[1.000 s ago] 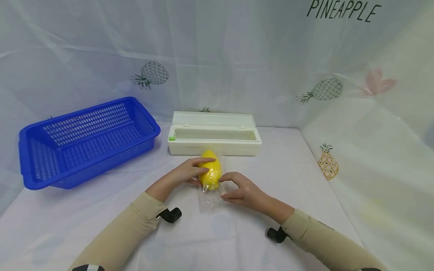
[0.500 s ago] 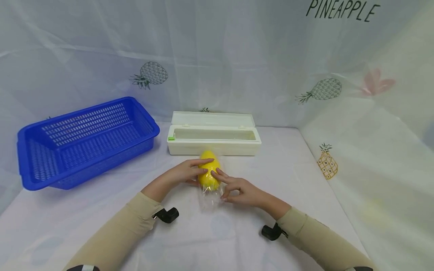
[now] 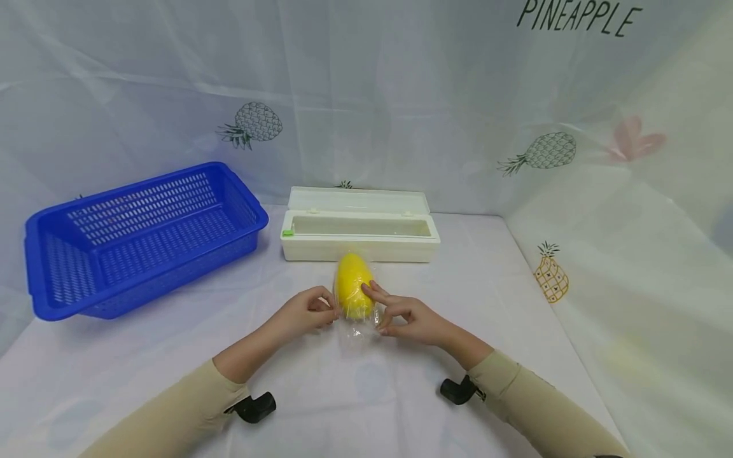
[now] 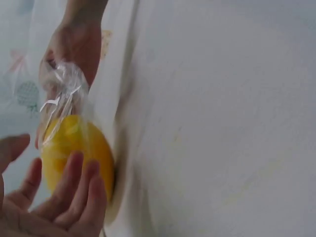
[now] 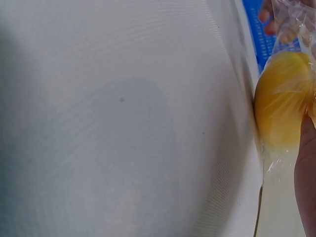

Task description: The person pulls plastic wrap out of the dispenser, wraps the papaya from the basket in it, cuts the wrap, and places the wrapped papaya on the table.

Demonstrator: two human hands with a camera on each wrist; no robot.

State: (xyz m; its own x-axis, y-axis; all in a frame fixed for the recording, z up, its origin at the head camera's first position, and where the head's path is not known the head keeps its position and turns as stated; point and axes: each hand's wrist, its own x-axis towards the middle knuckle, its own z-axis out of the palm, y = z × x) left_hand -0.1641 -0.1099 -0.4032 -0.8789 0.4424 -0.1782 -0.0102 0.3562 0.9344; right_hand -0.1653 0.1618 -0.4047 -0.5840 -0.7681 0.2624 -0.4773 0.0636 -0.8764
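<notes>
A smooth yellow oval fruit (image 3: pixel 353 280), wrapped in clear plastic film (image 3: pixel 356 334), lies on the white cloth in the head view. My right hand (image 3: pixel 415 319) is at its right side. One finger touches the fruit while thumb and another finger pinch the film's near edge. To the left, my left hand (image 3: pixel 303 315) has bent fingers close to the film. In the left wrist view, the left thumb (image 4: pixel 15 148) and fingers (image 4: pixel 69 190) stand apart beside the wrapped fruit (image 4: pixel 94 148). The right wrist view shows film stretched over the fruit (image 5: pixel 281 98).
Just behind the fruit stands a long white box (image 3: pixel 361 249) with its lid (image 3: pixel 357 200) raised and a green slider (image 3: pixel 287 233) at its left end. A blue mesh basket (image 3: pixel 172 280) sits at the left. Pineapple-printed cloth forms the back and right side.
My left hand has come off the top of the fruit, moving toward me and left to the film's edge. One right finger has shifted onto the fruit's side. The fruit stays in place.
</notes>
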